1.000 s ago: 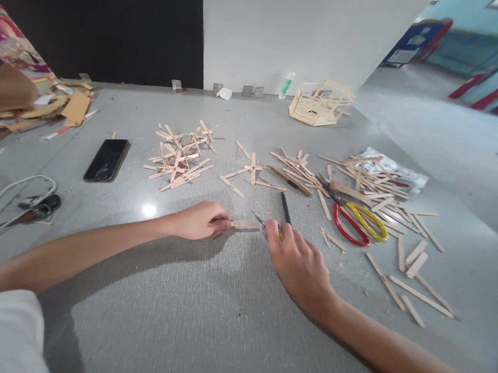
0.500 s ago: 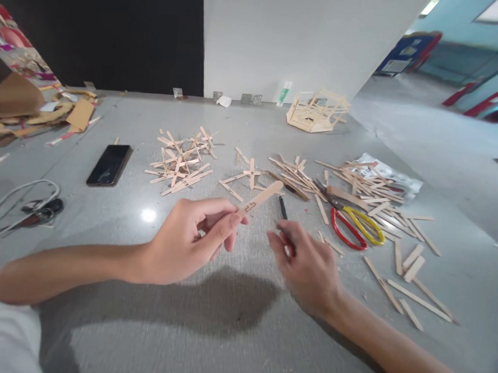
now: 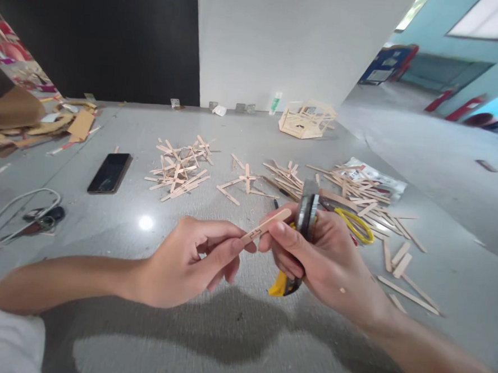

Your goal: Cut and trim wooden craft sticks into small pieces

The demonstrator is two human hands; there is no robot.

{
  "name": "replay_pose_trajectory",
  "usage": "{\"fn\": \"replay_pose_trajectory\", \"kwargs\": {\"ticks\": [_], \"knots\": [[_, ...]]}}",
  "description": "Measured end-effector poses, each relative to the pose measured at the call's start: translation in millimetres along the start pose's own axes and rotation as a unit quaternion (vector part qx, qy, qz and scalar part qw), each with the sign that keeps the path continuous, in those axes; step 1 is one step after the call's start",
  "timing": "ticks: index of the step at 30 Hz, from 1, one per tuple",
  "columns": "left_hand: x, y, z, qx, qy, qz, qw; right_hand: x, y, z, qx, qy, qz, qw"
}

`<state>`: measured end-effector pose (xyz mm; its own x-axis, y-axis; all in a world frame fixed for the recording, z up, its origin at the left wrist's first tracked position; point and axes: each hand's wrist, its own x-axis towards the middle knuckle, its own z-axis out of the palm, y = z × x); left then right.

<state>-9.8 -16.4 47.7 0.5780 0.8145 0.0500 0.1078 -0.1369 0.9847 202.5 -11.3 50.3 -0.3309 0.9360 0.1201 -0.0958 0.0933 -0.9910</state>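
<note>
Pinched between the thumb and fingers of my left hand (image 3: 185, 258) is a wooden craft stick (image 3: 267, 227) with dark angular lines marked near its lower end. My right hand (image 3: 331, 259) wraps around a yellow and black utility knife (image 3: 307, 212), which stands roughly upright in the grip. The right thumb and fingertips also touch the stick's upper, rounded end. Whether the knife's blade is out I cannot tell. Behind the right hand, scissors with a yellow handle (image 3: 356, 224) lie partly hidden. A dark pen tip (image 3: 275, 203) shows just beyond the fingers.
Piles of craft sticks lie at the left (image 3: 182, 168) and right (image 3: 362, 188), with a few joined sticks (image 3: 246, 178) between. A phone (image 3: 109, 173), cables (image 3: 40, 213) and cardboard scraps (image 3: 79, 125) are on the left. A stick frame (image 3: 301, 128) and a glue tube (image 3: 275, 103) stand at the back.
My right hand has turned and come up to the stick; the utility knife now shows in it. The right fingers now touch the stick's far end. The view has shifted slightly.
</note>
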Motion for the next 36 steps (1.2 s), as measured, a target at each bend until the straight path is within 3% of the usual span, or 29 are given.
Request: {"fn": "replay_pose_trajectory", "kwargs": {"ticks": [9,19,23,25,26,29,32,34,36], "knots": [[-3.2,0.7,4.0,-0.105,-0.031,-0.03,0.994,-2.4,5.2,-1.9,0.017,-0.017,0.004,1.0],[1.1,-1.6,4.5,-0.065,-0.008,-0.032,0.997,-2.5,4.2,-2.9,-0.052,-0.007,0.001,0.999],[9.8,-3.6,0.0,-0.042,0.002,-0.056,0.998,-2.2,5.4,-9.9,-0.12,0.089,-0.055,0.987],[20.7,-8.7,-9.1,0.0,-0.026,-0.095,0.995,-0.7,7.5,-18.7,-0.221,0.141,-0.107,0.959],[27.4,-13.3,-15.2,0.036,-0.073,-0.124,0.989,0.0,9.6,-23.5,-0.297,0.138,-0.129,0.936],[47.0,-36.1,-33.9,0.124,-0.195,-0.142,0.963,-0.3,22.3,-33.8,-0.53,0.011,-0.141,0.836],[59.0,-62.6,-44.2,0.164,-0.204,-0.174,0.949,-5.0,42.8,-34.4,-0.67,-0.114,-0.093,0.728],[62.2,-75.1,-45.2,0.156,-0.209,-0.201,0.944,-7.9,56.5,-32.3,-0.732,-0.155,-0.075,0.66],[63.4,-81.9,-44.2,0.146,-0.213,-0.212,0.943,-8.4,67.1,-31.2,-0.767,-0.187,-0.067,0.611]]}}
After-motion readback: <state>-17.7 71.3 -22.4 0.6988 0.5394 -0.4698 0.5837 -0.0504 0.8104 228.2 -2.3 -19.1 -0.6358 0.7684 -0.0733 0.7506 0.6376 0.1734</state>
